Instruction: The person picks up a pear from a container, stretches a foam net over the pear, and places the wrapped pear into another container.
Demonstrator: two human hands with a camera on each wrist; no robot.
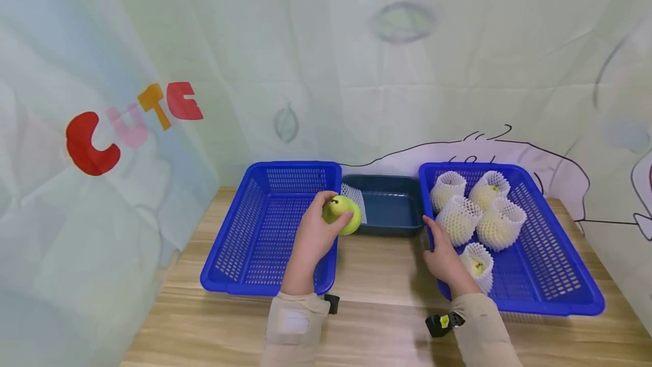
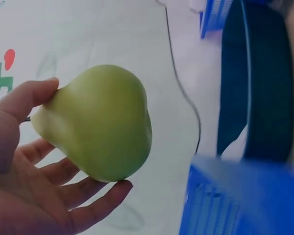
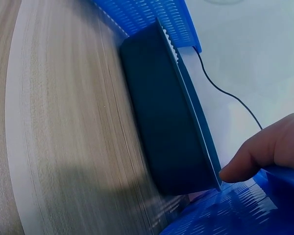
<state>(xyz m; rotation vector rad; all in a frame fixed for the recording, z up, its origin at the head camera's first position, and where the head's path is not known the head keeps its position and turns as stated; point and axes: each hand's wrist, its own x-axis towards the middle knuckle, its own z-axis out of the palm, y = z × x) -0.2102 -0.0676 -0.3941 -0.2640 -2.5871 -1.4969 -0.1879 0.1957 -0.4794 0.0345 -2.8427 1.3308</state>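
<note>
A green pear (image 1: 348,215) with a short dark stem is in my left hand (image 1: 317,230), above the right rim of the left blue basket (image 1: 270,242). In the left wrist view, thumb and fingers hold the pear (image 2: 100,122) from opposite sides. My right hand (image 1: 448,262) rests at the left rim of the right blue basket (image 1: 535,293). In the right wrist view one of its digits (image 3: 255,154) reaches to the corner of the dark teal tray (image 3: 171,112); the other fingers are hidden. Several pears in white foam nets (image 1: 501,222) sit in the right basket.
Between the baskets stands the teal tray (image 1: 389,208), with a white foam net (image 1: 355,200) at its left end. All stand on a wooden table (image 1: 377,287). A printed cloth (image 1: 326,72) hangs behind and at the sides.
</note>
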